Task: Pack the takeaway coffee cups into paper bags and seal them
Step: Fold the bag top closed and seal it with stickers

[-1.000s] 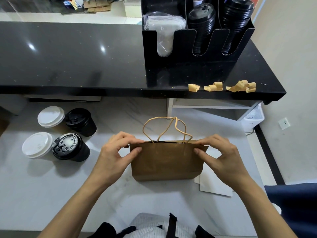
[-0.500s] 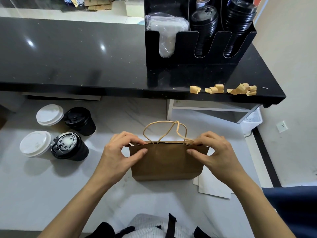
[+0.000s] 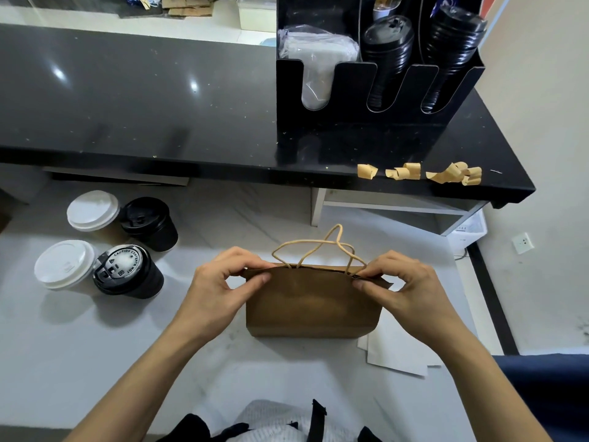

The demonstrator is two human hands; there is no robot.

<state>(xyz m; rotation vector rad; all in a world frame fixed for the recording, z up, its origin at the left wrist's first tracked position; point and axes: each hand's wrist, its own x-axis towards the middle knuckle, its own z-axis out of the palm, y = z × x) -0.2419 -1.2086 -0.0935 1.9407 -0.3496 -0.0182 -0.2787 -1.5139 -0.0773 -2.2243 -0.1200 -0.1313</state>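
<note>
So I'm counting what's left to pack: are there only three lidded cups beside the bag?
No, four cups stand left of the paper bag.

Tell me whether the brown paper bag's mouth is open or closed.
Closed: both hands, left and right, pinch the brown paper bag's top edges together.

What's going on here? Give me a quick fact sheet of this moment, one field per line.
activity: closing the top of a brown paper bag
left hand: pinches the bag's top edge at its left end
right hand: pinches the top edge at its right end
bag handles: twine loops sticking up above the top edge
bag contents: hidden
cups waiting: two white-lidded cups and two black-lidded cups, grouped left of the bag
surface: white counter
behind: black counter with a lid organizer and curled paper strips
</note>
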